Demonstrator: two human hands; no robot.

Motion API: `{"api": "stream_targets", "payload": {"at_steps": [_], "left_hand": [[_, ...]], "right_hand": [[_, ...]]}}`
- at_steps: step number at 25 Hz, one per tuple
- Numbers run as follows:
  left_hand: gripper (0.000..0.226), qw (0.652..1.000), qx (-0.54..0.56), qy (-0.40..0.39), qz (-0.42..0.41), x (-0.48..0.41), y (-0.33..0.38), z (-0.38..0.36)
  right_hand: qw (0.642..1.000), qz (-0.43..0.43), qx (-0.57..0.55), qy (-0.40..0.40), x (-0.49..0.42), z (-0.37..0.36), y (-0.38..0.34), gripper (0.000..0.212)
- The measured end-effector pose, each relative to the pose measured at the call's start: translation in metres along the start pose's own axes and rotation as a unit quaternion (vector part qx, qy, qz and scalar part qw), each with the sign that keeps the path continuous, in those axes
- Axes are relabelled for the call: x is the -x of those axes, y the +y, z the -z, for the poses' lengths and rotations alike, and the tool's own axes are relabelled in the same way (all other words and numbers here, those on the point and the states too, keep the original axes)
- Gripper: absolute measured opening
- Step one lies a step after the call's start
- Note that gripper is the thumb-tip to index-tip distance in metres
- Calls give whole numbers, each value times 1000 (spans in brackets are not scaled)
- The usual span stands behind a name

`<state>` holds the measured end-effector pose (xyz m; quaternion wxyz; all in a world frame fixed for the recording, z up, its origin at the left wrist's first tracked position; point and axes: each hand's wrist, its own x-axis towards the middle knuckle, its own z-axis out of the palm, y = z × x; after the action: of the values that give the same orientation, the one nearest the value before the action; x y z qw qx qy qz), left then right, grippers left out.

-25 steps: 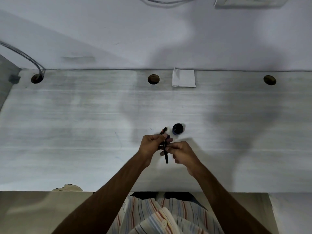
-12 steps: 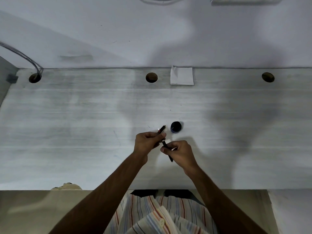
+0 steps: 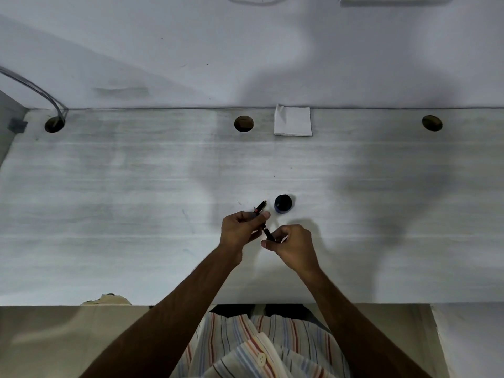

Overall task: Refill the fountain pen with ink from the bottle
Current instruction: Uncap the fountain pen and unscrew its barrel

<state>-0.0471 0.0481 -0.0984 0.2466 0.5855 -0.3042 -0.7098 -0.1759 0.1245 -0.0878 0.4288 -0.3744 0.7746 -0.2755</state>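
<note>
Both hands raised above the pale table (image 3: 136,186), near its front edge. Left hand (image 3: 240,227) curled around the upper half of the fountain pen (image 3: 262,223), fingers closed on it; only the dark end with a gold band sticking out past the knuckles. Right hand (image 3: 291,245) pinched on the lower half, which disappears into the palm. Middle of the pen mostly covered, so cannot tell whether the halves are joined or apart. Ink bottle (image 3: 283,204) just beyond the hands, dark-capped, label unreadable. Folded white paper (image 3: 293,121) at the back edge, beside a cable hole (image 3: 243,123).
</note>
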Motion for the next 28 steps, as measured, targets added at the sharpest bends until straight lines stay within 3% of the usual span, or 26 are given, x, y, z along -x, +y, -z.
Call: {"api": "stream_targets", "payload": {"at_steps": [4,7,10,13,16,20,22,25,28], "left_hand": [[23,996,6,-89,-13,2,1,-3],[21,999,22,-18,-25,-8,2,-1],[21,986,-153,19,-59,-21,-3,1],[20,932,-343,6,-113,-29,-13,-1],[20,846,-504,38,-169,-38,-16,0],[21,774,-602,69,-184,-38,-10,0],[21,783,-588,81,-187,-40,-9,0],[18,824,-533,83,-175,-45,-12,2],[29,849,-502,87,-139,-46,-12,6]], "right_hand": [[1000,-6,-11,-6,1,2,2,15],[999,-28,1,-21,4,4,8,17],[998,-58,-16,3,6,5,17,18],[997,-68,-28,13,6,9,21,16],[996,-72,-42,20,5,12,21,14],[996,-75,-42,26,2,13,22,15],[996,-77,-38,27,1,12,23,16],[996,-74,-30,26,1,11,23,16],[997,-73,-36,18,0,8,22,16]]}}
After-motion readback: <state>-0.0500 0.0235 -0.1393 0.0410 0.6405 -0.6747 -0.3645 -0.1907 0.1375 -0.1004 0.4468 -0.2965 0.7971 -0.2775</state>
